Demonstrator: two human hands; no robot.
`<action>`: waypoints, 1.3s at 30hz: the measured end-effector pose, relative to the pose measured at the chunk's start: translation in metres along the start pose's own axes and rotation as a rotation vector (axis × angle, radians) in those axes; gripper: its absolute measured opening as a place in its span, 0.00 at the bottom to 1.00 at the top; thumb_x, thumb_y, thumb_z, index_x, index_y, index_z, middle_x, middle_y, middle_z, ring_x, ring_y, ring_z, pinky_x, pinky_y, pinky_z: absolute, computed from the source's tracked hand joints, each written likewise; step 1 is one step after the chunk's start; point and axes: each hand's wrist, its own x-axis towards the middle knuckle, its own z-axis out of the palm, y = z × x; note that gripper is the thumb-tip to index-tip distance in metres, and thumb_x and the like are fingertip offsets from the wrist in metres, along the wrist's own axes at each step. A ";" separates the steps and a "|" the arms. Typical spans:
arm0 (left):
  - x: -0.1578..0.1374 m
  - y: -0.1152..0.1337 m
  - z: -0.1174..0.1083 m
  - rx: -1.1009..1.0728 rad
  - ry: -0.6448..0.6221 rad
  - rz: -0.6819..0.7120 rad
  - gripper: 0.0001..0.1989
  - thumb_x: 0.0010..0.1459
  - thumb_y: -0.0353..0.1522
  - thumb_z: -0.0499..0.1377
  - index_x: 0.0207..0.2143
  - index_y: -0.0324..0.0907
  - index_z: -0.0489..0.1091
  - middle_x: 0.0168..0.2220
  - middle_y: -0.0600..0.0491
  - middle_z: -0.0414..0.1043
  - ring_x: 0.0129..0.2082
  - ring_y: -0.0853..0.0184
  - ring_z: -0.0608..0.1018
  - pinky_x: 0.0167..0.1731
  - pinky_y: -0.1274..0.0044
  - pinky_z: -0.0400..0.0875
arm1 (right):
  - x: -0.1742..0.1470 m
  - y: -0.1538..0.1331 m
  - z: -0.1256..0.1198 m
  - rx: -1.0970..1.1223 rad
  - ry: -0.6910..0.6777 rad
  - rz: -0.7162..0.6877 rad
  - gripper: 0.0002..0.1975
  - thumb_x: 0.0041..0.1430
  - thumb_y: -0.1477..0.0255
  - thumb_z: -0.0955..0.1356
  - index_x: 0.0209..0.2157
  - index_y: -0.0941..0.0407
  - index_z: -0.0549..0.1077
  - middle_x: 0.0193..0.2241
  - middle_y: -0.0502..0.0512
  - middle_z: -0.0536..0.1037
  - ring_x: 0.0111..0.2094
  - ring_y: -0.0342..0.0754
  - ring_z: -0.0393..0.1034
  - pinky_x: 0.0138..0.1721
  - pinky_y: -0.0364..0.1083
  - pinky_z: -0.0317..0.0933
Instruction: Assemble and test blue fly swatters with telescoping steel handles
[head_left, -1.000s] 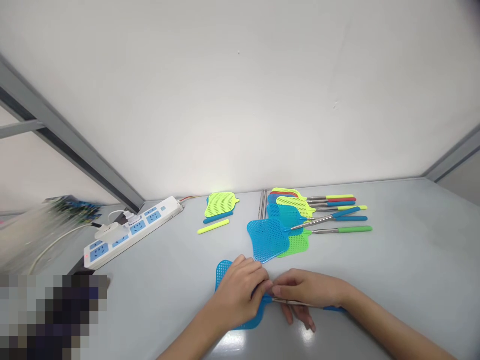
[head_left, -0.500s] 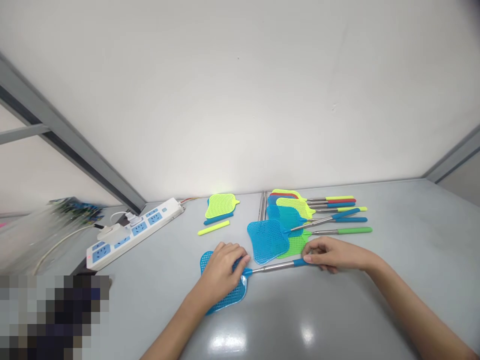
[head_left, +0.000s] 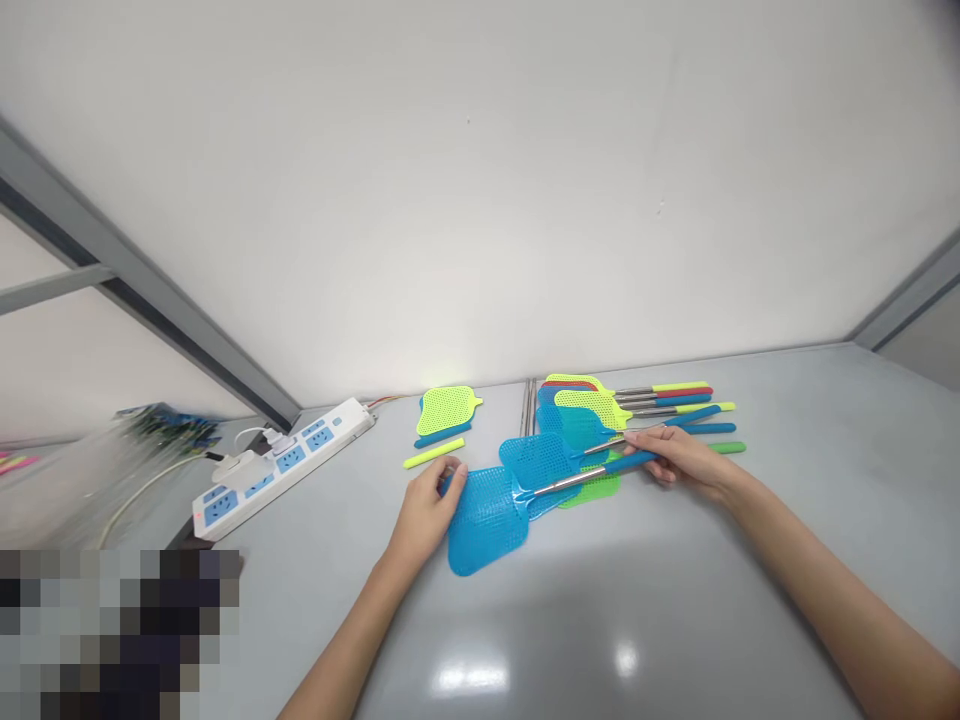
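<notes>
A blue fly swatter point(head_left: 489, 522) with a metal rod and blue grip slants across the front, over part of the pile. My right hand point(head_left: 679, 460) is closed round its grip. At the left edge of its mesh head, my left hand point(head_left: 426, 508) pinches the rim between thumb and fingers. Behind it lies another blue swatter point(head_left: 534, 458), on top of a green swatter point(head_left: 600, 490). Further back, a yellow swatter point(head_left: 589, 402) and several others in red and blue overlap, handles pointing right.
A yellow swatter head point(head_left: 448, 410) lies at the back left, over a blue piece. In front of it is a yellow grip tube point(head_left: 433, 454). Thin metal rods point(head_left: 529, 408) stand near the wall. A white power strip point(head_left: 289, 465) and plastic bags point(head_left: 120, 460) occupy the left.
The front blue swatter has been raised and shifted up and right toward the pile. My left hand went from resting over its head to its left edge; my right hand moved with the grip.
</notes>
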 end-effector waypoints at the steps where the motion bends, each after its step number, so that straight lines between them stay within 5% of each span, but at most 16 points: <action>1: 0.001 -0.001 0.001 -0.112 0.028 -0.060 0.14 0.51 0.43 0.51 0.34 0.42 0.65 0.23 0.56 0.65 0.24 0.69 0.68 0.26 0.78 0.60 | 0.001 0.001 0.000 0.030 0.037 -0.001 0.19 0.48 0.57 0.65 0.27 0.61 0.72 0.08 0.45 0.60 0.11 0.35 0.49 0.13 0.38 0.44; 6: -0.002 0.005 0.008 -0.768 0.030 -0.318 0.23 0.44 0.41 0.59 0.42 0.41 0.61 0.26 0.56 0.66 0.24 0.71 0.70 0.24 0.80 0.63 | 0.005 0.004 0.004 0.052 0.112 -0.014 0.20 0.48 0.56 0.65 0.23 0.61 0.71 0.07 0.47 0.62 0.09 0.35 0.50 0.11 0.38 0.43; 11: -0.011 0.012 0.018 -0.969 0.037 -0.457 0.17 0.41 0.38 0.62 0.33 0.39 0.67 0.30 0.53 0.69 0.27 0.70 0.72 0.27 0.79 0.66 | 0.006 0.005 0.008 0.059 0.172 -0.002 0.20 0.47 0.56 0.65 0.20 0.61 0.69 0.06 0.48 0.64 0.07 0.35 0.51 0.10 0.37 0.44; 32: -0.014 0.009 0.025 -0.840 0.100 -0.442 0.14 0.42 0.40 0.62 0.26 0.40 0.65 0.29 0.54 0.69 0.24 0.72 0.70 0.23 0.81 0.65 | 0.007 0.013 0.024 0.043 0.176 -0.045 0.20 0.45 0.56 0.66 0.19 0.61 0.69 0.08 0.51 0.67 0.08 0.36 0.57 0.07 0.34 0.47; 39: -0.013 0.013 0.022 -1.000 0.051 -0.503 0.15 0.40 0.39 0.63 0.30 0.40 0.67 0.27 0.56 0.68 0.25 0.72 0.71 0.24 0.81 0.65 | 0.007 0.007 0.022 0.160 0.207 -0.005 0.17 0.49 0.59 0.65 0.24 0.60 0.71 0.09 0.51 0.68 0.08 0.36 0.57 0.07 0.34 0.47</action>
